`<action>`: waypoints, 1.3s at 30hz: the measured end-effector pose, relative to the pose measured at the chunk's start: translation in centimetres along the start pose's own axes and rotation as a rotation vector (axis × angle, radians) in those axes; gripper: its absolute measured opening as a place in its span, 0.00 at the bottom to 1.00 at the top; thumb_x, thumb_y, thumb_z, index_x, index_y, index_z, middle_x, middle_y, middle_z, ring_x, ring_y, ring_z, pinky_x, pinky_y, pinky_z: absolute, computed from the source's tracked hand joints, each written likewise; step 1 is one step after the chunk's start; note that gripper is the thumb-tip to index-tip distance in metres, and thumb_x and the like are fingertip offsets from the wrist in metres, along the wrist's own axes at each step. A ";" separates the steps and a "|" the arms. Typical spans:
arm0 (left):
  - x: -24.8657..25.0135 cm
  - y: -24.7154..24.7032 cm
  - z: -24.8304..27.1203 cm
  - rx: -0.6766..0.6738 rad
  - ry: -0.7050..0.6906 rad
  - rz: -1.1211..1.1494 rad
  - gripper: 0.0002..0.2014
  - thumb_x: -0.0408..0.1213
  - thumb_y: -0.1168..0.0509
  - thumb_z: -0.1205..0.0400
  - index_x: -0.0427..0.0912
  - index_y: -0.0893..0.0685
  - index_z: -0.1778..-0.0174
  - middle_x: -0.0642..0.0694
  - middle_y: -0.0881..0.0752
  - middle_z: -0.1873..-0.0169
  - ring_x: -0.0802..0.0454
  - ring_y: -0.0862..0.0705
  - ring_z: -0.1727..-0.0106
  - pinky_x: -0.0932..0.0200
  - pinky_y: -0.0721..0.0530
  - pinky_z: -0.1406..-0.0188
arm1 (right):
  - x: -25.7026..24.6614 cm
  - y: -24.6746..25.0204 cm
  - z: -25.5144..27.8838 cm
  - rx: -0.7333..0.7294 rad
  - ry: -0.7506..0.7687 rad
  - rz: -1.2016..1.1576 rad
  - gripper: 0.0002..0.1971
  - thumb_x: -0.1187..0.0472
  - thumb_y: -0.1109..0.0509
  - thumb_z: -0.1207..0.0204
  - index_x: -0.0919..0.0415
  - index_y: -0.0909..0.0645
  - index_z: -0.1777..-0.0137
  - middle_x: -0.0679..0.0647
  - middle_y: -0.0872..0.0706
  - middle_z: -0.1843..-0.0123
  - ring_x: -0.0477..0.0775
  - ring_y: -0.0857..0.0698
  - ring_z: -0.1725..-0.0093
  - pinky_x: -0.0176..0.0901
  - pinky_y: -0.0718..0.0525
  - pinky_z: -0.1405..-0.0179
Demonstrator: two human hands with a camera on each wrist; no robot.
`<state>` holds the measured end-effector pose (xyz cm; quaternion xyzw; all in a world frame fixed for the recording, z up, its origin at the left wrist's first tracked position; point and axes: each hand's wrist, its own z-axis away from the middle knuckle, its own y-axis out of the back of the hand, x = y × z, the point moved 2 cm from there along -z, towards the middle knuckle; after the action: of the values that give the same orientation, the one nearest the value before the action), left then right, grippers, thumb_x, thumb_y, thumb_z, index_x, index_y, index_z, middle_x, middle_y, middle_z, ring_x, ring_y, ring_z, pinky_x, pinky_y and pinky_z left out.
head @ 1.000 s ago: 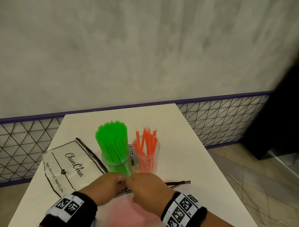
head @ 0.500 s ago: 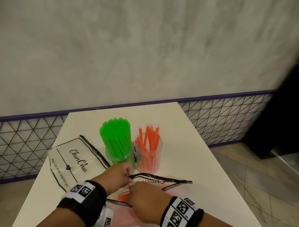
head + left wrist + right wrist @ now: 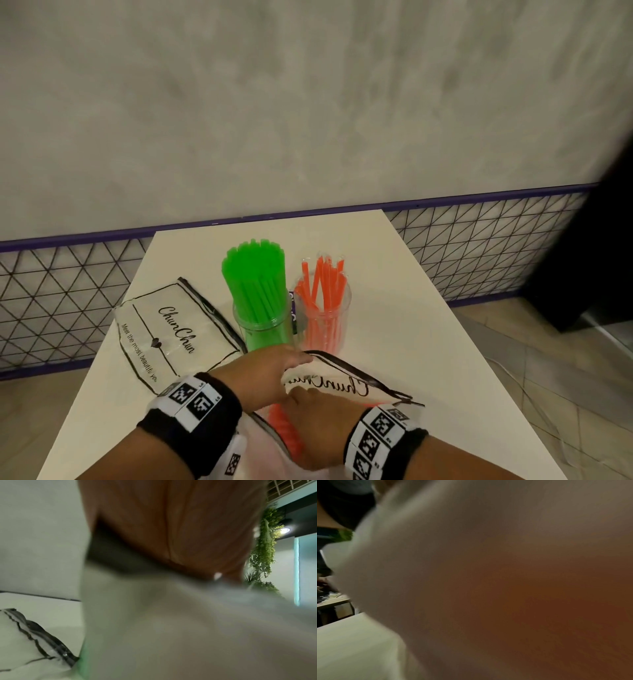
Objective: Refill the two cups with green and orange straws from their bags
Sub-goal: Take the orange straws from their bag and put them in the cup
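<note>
At the table's [image 3: 394, 274] left edge lies a flat bag [image 3: 171, 339] reading "ChunChun". Mid-table, one clear cup [image 3: 263, 325] is packed with green straws [image 3: 255, 277]; the cup beside it [image 3: 323, 329] holds fewer orange straws [image 3: 322, 284]. At the near edge, the left hand [image 3: 263, 373] pinches the open "ChunChun" bag [image 3: 346, 383] of orange straws; the right hand [image 3: 318, 428] reaches inside, grip hidden.

My left hand [image 3: 270, 373] has pulled the upper edge of the orange straw bag [image 3: 346, 385] up and wider open, and my right hand [image 3: 317, 425] has gone inside it, onto the orange straws [image 3: 284, 428].
</note>
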<state>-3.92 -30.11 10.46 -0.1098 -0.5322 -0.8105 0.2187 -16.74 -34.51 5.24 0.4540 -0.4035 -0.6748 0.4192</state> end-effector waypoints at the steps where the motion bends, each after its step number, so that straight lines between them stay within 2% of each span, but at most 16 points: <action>1: 0.0 -0.2 0.4 -0.058 0.003 -0.013 0.38 0.31 0.35 0.21 0.53 0.41 0.16 0.54 0.39 0.17 0.56 0.37 0.19 0.73 0.41 0.32 | 0.2 -0.4 0.1 0.012 0.004 0.008 0.29 0.51 0.33 0.25 0.62 0.37 0.28 0.65 0.25 0.40 0.69 0.20 0.44 0.63 0.18 0.47; 4: -0.6 -0.8 1.1 -0.196 0.041 -0.062 0.47 0.29 0.31 0.25 0.56 0.49 0.15 0.54 0.45 0.17 0.53 0.33 0.22 0.72 0.32 0.36 | 0.6 0.3 -0.1 -0.015 -0.002 0.042 0.19 0.53 0.35 0.22 0.68 0.24 0.40 0.68 0.19 0.46 0.69 0.17 0.49 0.58 0.19 0.48; 7: -1.7 -1.2 1.5 -0.261 0.094 -0.079 0.51 0.30 0.28 0.27 0.60 0.51 0.15 0.55 0.42 0.18 0.50 0.28 0.26 0.64 0.26 0.35 | 1.3 -0.4 -1.1 -0.039 0.062 0.119 0.10 0.61 0.36 0.24 0.66 0.17 0.50 0.64 0.15 0.54 0.66 0.17 0.54 0.54 0.16 0.50; 11: -2.1 -0.7 1.9 -0.292 0.114 -0.033 0.51 0.31 0.26 0.28 0.62 0.51 0.16 0.53 0.37 0.20 0.50 0.26 0.28 0.59 0.25 0.30 | 1.7 -0.1 -1.2 0.061 -0.017 -0.061 0.09 0.60 0.37 0.27 0.57 0.18 0.51 0.58 0.16 0.50 0.60 0.16 0.52 0.49 0.16 0.51; 15: -2.2 -0.4 2.1 -0.300 0.108 0.020 0.49 0.31 0.26 0.27 0.59 0.47 0.16 0.54 0.32 0.22 0.54 0.26 0.29 0.68 0.25 0.36 | 0.5 3.1 0.5 0.082 -0.049 -0.204 0.10 0.61 0.36 0.24 0.62 0.20 0.45 0.62 0.14 0.47 0.63 0.16 0.49 0.48 0.20 0.51; 18: -2.2 -0.5 2.2 -0.283 0.098 0.053 0.37 0.32 0.26 0.27 0.56 0.32 0.24 0.54 0.20 0.33 0.55 0.21 0.36 0.70 0.21 0.44 | -0.2 5.7 1.2 0.108 -0.025 -0.363 0.13 0.60 0.31 0.23 0.54 0.20 0.39 0.54 0.12 0.45 0.54 0.15 0.47 0.43 0.20 0.47; 20: -2.0 -0.5 2.2 -0.262 0.149 -0.009 0.37 0.35 0.27 0.26 0.55 0.35 0.22 0.52 0.22 0.29 0.55 0.22 0.36 0.66 0.22 0.39 | -0.3 7.8 1.6 0.124 -0.043 -0.580 0.09 0.56 0.30 0.20 0.51 0.20 0.41 0.45 0.14 0.52 0.42 0.16 0.53 0.42 0.17 0.48; 22: -1.8 -0.5 2.0 -0.220 0.148 -0.063 0.41 0.38 0.28 0.25 0.54 0.40 0.18 0.53 0.30 0.23 0.54 0.26 0.29 0.65 0.26 0.34 | 0.0 10.3 2.0 0.195 -0.063 -0.837 0.12 0.54 0.30 0.20 0.45 0.21 0.37 0.39 0.17 0.55 0.31 0.18 0.55 0.33 0.19 0.47; 24: -1.4 -0.1 1.7 -0.164 0.113 -0.094 0.41 0.40 0.29 0.22 0.55 0.44 0.16 0.55 0.36 0.19 0.53 0.29 0.24 0.62 0.29 0.28 | 0.5 13.3 2.5 0.367 -0.066 -0.985 0.08 0.49 0.29 0.23 0.39 0.19 0.45 0.40 0.14 0.53 0.40 0.15 0.49 0.45 0.17 0.39; 25: -1.1 0.3 1.6 -0.117 0.082 -0.114 0.39 0.41 0.30 0.21 0.56 0.42 0.16 0.55 0.36 0.20 0.52 0.29 0.24 0.59 0.28 0.27 | 0.8 14.9 2.8 0.474 -0.074 -1.044 0.04 0.49 0.28 0.23 0.41 0.17 0.50 0.43 0.12 0.53 0.46 0.13 0.48 0.52 0.17 0.38; 27: 0.0 1.1 1.4 0.053 0.004 -0.137 0.33 0.42 0.32 0.21 0.58 0.36 0.20 0.56 0.31 0.25 0.51 0.25 0.28 0.54 0.24 0.30 | 1.8 17.5 3.1 0.704 -0.087 -1.157 0.02 0.54 0.28 0.22 0.45 0.15 0.54 0.47 0.11 0.55 0.50 0.11 0.50 0.54 0.16 0.42; 29: 1.5 1.9 1.1 0.273 -0.075 -0.092 0.31 0.41 0.32 0.21 0.59 0.35 0.23 0.58 0.31 0.29 0.53 0.21 0.33 0.55 0.20 0.36 | 2.9 19.5 2.9 0.926 -0.094 -1.217 0.05 0.61 0.28 0.23 0.47 0.15 0.54 0.51 0.10 0.57 0.53 0.11 0.51 0.56 0.13 0.44; 31: 2.8 2.2 0.4 0.412 -0.135 -0.054 0.35 0.38 0.32 0.22 0.59 0.40 0.20 0.59 0.37 0.25 0.54 0.23 0.32 0.55 0.20 0.35 | 3.6 20.6 2.3 1.076 -0.095 -1.223 0.08 0.64 0.28 0.23 0.46 0.15 0.53 0.53 0.10 0.55 0.57 0.11 0.51 0.59 0.13 0.43; 34: 3.9 2.0 -0.8 0.491 -0.129 -0.098 0.38 0.36 0.34 0.21 0.56 0.45 0.17 0.55 0.41 0.20 0.51 0.20 0.34 0.52 0.17 0.38 | 4.3 20.1 0.6 1.182 -0.104 -1.195 0.11 0.64 0.30 0.21 0.44 0.17 0.50 0.53 0.10 0.52 0.58 0.11 0.49 0.51 0.13 0.43; 36: 4.3 1.8 -1.5 0.512 -0.076 -0.134 0.37 0.35 0.37 0.20 0.53 0.47 0.16 0.54 0.41 0.19 0.50 0.19 0.36 0.52 0.16 0.40 | 4.5 19.6 -0.6 1.243 -0.090 -1.154 0.12 0.65 0.30 0.21 0.42 0.19 0.53 0.49 0.12 0.55 0.54 0.11 0.51 0.43 0.13 0.48; 39: 4.5 1.2 -2.2 0.526 -0.027 -0.211 0.39 0.36 0.37 0.20 0.48 0.50 0.15 0.50 0.43 0.18 0.49 0.22 0.32 0.55 0.19 0.38 | 5.0 18.0 -2.1 1.291 -0.131 -1.019 0.14 0.65 0.31 0.21 0.40 0.23 0.51 0.47 0.13 0.56 0.50 0.12 0.54 0.40 0.16 0.51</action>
<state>-7.20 -33.64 12.36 -0.0040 -0.7357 -0.6613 0.1468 -12.30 -45.32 19.94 0.6927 -0.4802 -0.4427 -0.3059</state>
